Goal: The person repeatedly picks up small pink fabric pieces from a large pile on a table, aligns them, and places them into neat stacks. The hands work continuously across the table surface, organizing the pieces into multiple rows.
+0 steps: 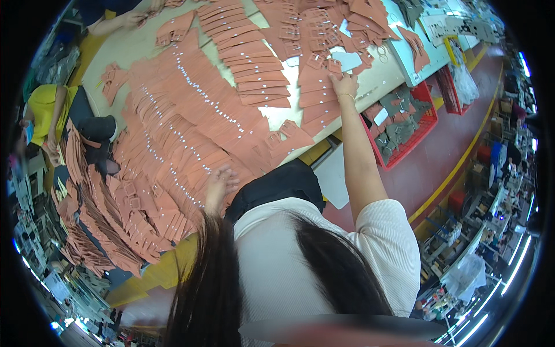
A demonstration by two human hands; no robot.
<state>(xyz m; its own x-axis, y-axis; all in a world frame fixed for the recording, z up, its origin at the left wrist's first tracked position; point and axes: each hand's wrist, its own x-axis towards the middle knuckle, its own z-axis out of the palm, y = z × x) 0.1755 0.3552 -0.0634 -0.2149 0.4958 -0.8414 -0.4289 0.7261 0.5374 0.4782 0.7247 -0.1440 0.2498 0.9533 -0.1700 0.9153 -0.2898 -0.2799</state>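
Observation:
My left hand (pixel 221 181) is low over the near edge of a wide spread of salmon-coloured fabric strips (pixel 191 104). Its fingers are spread and nothing shows in them. My right arm stretches forward, a thin bracelet at the wrist. At its end, my right hand (pixel 345 86) rests on a stack of salmon strips (pixel 318 95), fingers apart, close to a salmon buckled strap (pixel 334 65) and a white paper piece (pixel 347 60). Small white marks run in rows along the strips. Another pair of buckled straps (pixel 283 134) lies between my two hands.
A red crate (pixel 425 124) of grey and salmon pieces stands right of the pale table (pixel 381 81). A person in yellow (pixel 43 110) sits at the left; another person's arm (pixel 113 24) reaches in at the far left. Strips hang in a heap (pixel 98 214) at the left edge.

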